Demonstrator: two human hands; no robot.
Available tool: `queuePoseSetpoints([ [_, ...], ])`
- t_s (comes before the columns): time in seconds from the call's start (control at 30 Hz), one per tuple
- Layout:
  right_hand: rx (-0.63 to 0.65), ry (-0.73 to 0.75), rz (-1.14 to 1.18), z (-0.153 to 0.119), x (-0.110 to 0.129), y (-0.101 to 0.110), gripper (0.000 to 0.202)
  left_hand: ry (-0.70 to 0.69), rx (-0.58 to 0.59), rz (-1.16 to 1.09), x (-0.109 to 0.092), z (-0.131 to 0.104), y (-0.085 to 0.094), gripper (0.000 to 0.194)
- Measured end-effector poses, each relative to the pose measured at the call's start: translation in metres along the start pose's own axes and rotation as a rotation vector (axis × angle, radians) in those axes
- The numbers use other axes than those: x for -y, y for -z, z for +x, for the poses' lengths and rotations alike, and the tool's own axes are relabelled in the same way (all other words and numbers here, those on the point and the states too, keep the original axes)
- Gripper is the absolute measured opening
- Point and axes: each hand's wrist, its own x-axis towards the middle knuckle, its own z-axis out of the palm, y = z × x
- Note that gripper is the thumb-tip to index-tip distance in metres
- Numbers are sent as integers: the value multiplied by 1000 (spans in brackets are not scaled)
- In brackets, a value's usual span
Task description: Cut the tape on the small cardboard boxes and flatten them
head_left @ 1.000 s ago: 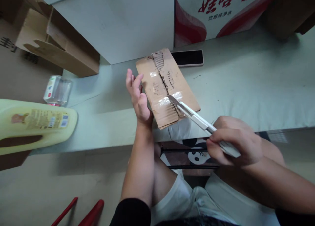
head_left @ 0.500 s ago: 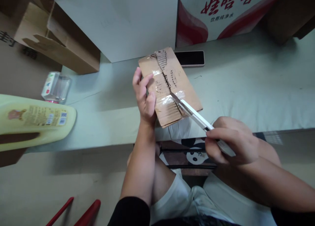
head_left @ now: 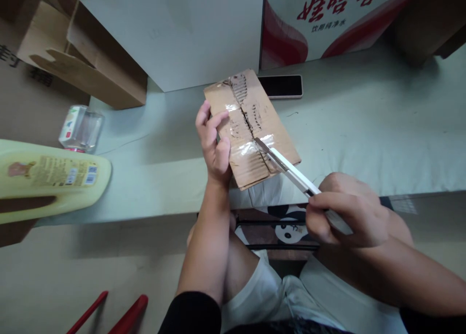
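Observation:
My left hand (head_left: 214,140) grips the left side of a small flat cardboard box (head_left: 278,127), tilted up over the front of the table. Its fingers lie along the edge and on the face. A torn seam runs down the middle of the box, with strips of clear tape across it. My right hand (head_left: 345,215) is closed round the white handle of a utility knife (head_left: 294,175). The knife's blade tip meets the seam at the lower tape strip. Whatever the box contains is hidden.
Behind the box lies a phone (head_left: 282,86) on the pale green tabletop (head_left: 364,125). A white carton with red print (head_left: 338,23) stands at the back. To the left are an open cardboard box (head_left: 105,76), a clear plastic bottle (head_left: 82,129) and a yellow jug (head_left: 73,178).
The knife and my right hand have shifted slightly right and down. My left hand and the box are almost where they were.

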Motion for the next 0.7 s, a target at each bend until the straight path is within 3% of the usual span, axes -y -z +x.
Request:
queuePoseSetpoints([
  [0.13,-179,-18,-15,-3,3,-18,19,15,5,25,-1,0,0,55],
  [0.2,-195,-25,7,-2,5,-22,18,37,8,42,-1,0,1,58],
  [0.3,-157,-30,68,2,6,-20,18,55,13,53,0,0,1,58],
  [0.47,30,-75,226,4,3,-14,16,58,17,59,2,0,3,58],
  [0.7,-203,-58,248,-1,-1,-28,22,21,24,35,1,-1,2,55],
])
